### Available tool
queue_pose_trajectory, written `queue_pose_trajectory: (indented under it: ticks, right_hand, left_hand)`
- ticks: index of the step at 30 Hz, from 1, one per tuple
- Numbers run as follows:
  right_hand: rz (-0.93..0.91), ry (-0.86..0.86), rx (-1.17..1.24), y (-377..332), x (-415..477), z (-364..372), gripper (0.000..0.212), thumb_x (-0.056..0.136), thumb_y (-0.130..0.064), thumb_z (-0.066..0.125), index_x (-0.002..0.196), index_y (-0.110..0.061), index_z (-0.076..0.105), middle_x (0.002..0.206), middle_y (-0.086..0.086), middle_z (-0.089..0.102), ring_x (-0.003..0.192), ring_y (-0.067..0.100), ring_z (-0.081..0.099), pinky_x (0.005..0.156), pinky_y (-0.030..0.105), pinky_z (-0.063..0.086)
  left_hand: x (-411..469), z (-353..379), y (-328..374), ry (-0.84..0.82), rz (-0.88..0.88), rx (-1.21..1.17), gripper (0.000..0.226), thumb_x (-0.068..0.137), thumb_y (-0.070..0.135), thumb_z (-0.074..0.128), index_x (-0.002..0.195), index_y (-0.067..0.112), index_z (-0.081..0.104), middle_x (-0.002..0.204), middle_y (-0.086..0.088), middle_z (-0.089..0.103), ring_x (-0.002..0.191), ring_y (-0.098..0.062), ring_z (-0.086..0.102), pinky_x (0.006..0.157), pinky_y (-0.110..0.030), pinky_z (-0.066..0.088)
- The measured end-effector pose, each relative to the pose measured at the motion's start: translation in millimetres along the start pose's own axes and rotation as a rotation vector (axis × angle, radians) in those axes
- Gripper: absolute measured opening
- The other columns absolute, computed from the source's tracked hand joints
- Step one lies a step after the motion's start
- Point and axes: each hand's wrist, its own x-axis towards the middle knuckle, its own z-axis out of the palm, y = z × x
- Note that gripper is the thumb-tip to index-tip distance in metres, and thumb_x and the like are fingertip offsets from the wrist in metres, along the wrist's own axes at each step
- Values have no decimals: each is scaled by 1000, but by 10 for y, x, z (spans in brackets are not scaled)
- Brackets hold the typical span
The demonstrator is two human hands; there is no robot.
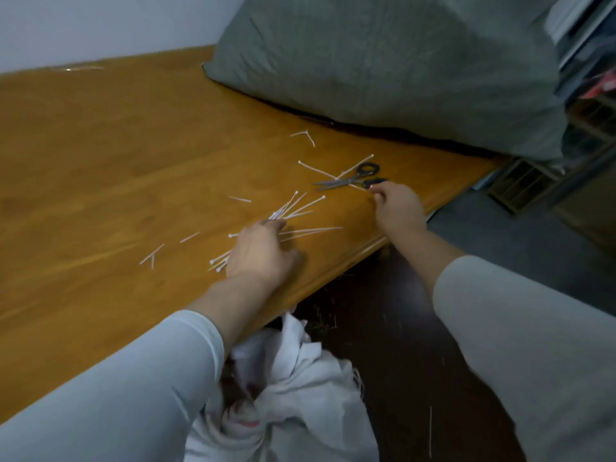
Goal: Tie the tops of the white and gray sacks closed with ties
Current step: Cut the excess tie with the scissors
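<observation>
My left hand (258, 251) lies palm down on the wooden tabletop (100, 155), fingers loosely spread over a scatter of white zip ties (300, 206), some of them under my palm. My right hand (398, 208) reaches to the tabletop's edge, its fingers pressed together in a pinch at the end of one tie, just beside the black-handled scissors (350, 180). The gray sack (400, 68) sits full on the far end of the tabletop. The white sack (300, 388) stands on the floor below my left forearm, its top bunched and untied.
</observation>
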Motion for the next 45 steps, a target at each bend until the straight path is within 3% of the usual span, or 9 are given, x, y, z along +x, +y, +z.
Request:
queue_pose_trajectory:
  ticks: [8,15,20,28,30,34,39,42,45]
  right_hand:
    - [-104,-231,-317,143,817,52,47,89,-4,50,133,-20,45,126,14,47,112,30,49,92,39,44]
    - [-112,-336,-471,105,1079,98,51,83,-7,61,132,-10,45,128,17,45,118,32,46,99,41,43]
    - [-241,-332,-533,148,1002,4,42,88,-23,60,128,-14,50,121,13,45,108,29,50,82,35,46]
    - [-154,-312,-362,236,748,-365,37,84,-29,64,116,-13,55,97,8,55,87,21,53,64,30,41]
    - [-141,-342,-313,223,619,-458,32,82,-27,65,109,-11,57,92,7,54,86,21,53,60,27,41]
    - [-116,-372,-123,173,111,-494,35,76,-39,72,88,-11,56,73,4,48,73,20,52,56,28,39]
    - [-66,-433,145,54,-800,-339,63,68,-53,73,85,7,63,66,12,48,59,24,47,57,32,36]
    - [-3,-476,231,-14,-1403,-167,65,62,-58,73,70,5,60,59,10,47,54,22,46,54,32,38]
    - [72,-530,351,-94,-1990,-10,49,69,-46,76,52,-5,54,45,-1,47,44,10,45,48,25,36]
  left_hand:
    - [476,259,180,-175,55,317,110,62,61,72,147,19,17,157,4,15,146,-14,3,114,-47,-13]
    - [646,364,342,-188,23,378,115,62,62,72,149,20,9,158,5,5,146,-15,-4,112,-52,-15]
    - [617,359,347,-155,-23,334,106,65,62,69,148,21,17,158,5,12,146,-15,0,113,-52,-13]
    - [437,232,391,-35,-57,133,86,74,51,68,145,22,28,154,5,25,145,-14,13,116,-46,-5]
    - [341,177,350,50,-87,7,65,81,34,63,139,23,39,147,1,39,139,-20,29,119,-41,11]
    - [-8,72,197,157,-145,-242,34,84,7,52,112,21,66,115,-10,66,110,-29,58,97,-34,46]
    - [-626,-50,-126,122,-168,-441,39,71,-8,43,58,23,63,72,-3,67,82,-22,65,86,-31,52]
    - [-1007,-35,-464,70,-227,-491,44,72,-10,39,54,23,62,61,2,63,67,-22,59,74,-33,52]
    - [-1283,88,-861,-11,-296,-482,40,80,-6,42,57,20,62,64,-8,66,65,-30,61,72,-41,55]
